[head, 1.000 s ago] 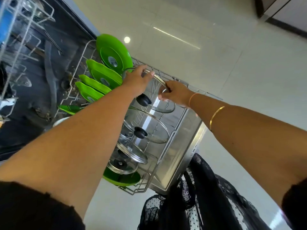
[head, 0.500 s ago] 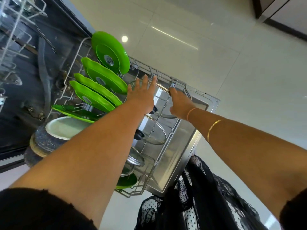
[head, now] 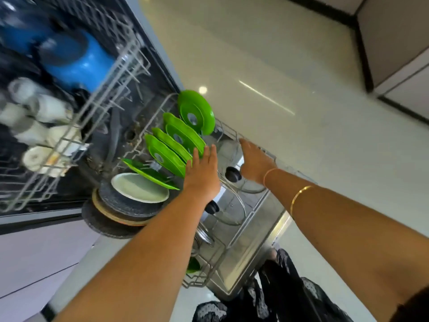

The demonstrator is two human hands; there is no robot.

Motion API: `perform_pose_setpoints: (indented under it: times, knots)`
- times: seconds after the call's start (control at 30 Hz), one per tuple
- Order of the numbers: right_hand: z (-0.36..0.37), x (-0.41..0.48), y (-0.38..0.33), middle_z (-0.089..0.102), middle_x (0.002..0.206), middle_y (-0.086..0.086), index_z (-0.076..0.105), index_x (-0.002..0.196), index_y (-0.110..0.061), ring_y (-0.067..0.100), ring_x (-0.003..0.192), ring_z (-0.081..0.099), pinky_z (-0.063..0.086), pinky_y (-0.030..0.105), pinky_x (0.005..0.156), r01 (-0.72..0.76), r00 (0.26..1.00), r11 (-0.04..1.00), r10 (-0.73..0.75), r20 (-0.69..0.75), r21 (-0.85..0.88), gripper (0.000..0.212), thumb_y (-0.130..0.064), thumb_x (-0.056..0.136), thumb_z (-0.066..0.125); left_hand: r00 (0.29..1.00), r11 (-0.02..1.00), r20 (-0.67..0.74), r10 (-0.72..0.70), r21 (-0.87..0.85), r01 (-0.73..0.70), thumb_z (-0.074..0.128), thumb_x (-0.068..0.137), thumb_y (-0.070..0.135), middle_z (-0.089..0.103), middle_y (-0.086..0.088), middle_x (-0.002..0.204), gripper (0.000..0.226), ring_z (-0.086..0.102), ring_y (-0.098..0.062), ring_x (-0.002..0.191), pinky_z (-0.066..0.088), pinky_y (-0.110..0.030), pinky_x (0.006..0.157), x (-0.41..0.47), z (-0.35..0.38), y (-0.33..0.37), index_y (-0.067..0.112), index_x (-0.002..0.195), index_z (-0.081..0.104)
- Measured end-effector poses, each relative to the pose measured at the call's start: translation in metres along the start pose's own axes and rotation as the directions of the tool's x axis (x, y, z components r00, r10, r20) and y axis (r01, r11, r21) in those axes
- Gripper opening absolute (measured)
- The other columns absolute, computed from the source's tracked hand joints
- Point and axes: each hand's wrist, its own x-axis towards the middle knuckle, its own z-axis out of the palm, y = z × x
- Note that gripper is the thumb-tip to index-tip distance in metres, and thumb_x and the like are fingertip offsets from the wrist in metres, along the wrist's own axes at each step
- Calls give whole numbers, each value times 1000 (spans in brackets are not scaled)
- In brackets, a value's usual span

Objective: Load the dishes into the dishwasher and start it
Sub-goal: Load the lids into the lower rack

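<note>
The dishwasher's lower rack [head: 197, 283] is pulled out over the open steel door [head: 246, 263]. Several green plates [head: 196, 111] stand on edge along its far side. Glass lids with black knobs [head: 232, 210] stand in a row beside them. My left hand [head: 203, 173] hovers flat, fingers straight, over the lids next to the plates and holds nothing. My right hand [head: 254, 162] reaches past a lid knob [head: 233, 174], its fingertips at the rack's outer wire rim.
Dark speckled pans and a pale plate [head: 139, 190] sit stacked at the rack's inner end. The upper rack [head: 109, 89] holds a blue pot [head: 76, 61] and white cups [head: 39, 117]. Glossy floor lies to the right. Black dotted fabric [head: 278, 298] hangs near the door.
Both hands let go of the glass lid, which now stands in the rack. My left hand flattened out and my right moved to the rack's rim. The view shifted, showing the upper rack.
</note>
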Motion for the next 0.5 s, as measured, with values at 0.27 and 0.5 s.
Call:
perform_pose_setpoints:
  times: [0.27, 0.5]
  knots:
    - [-3, -80, -126, 20, 152, 14, 12, 149, -8, 29, 139, 25, 35, 39, 108, 411, 909, 878, -414, 45, -246, 83, -1, 81, 59, 969, 975, -130, -211, -92, 200, 39, 98, 17, -12, -7, 158, 75, -10, -31, 145, 6, -44, 118, -131, -66, -38, 11, 148, -15]
    - [16, -189, -237, 17, 154, 14, 8, 150, -8, 27, 144, 14, 23, 35, 115, 735, 661, 535, -703, 263, -416, 75, -16, 91, 53, 838, 850, -186, -513, -247, 465, 45, 95, 25, -9, -8, 158, 78, -9, -30, 145, 4, -43, 119, -288, -78, -93, 11, 150, -9]
